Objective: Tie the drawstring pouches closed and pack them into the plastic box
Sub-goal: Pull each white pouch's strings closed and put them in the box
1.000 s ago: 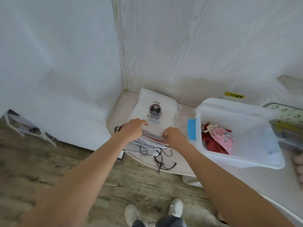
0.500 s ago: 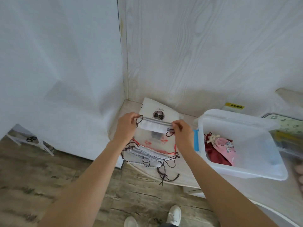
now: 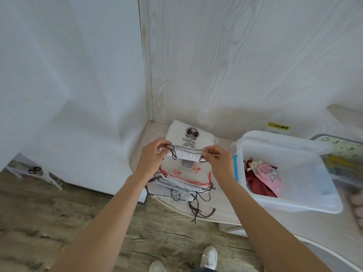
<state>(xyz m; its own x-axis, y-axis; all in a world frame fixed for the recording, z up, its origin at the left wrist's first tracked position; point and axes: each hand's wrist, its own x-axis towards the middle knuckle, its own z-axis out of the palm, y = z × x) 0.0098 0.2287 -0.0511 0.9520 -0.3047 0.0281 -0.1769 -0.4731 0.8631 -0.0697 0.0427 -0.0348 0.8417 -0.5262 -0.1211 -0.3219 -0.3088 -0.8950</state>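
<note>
A white drawstring pouch [image 3: 189, 143] with a black bow print hangs lifted above the pile, its open top edge stretched between my hands. My left hand [image 3: 152, 156] pinches the left corner by the dark cord. The right corner is pinched by my right hand [image 3: 218, 160]. Below lies a stack of flat white pouches [image 3: 182, 183] with red and dark cords trailing over the table edge. The clear plastic box [image 3: 294, 205] stands to the right. Inside it lie a tied pink pouch [image 3: 270, 177] and a dark red pouch [image 3: 255, 183].
The white table [image 3: 225, 205] sits in a wall corner; its front edge curves near my feet. A second clear container [image 3: 341, 163] with yellow contents stands at far right. A yellow label [image 3: 279, 126] is stuck on the back wall. Wooden floor lies below.
Both hands took the top pouch off the stack, raised it and pulled its top edge wide. The stack beneath is now uncovered.
</note>
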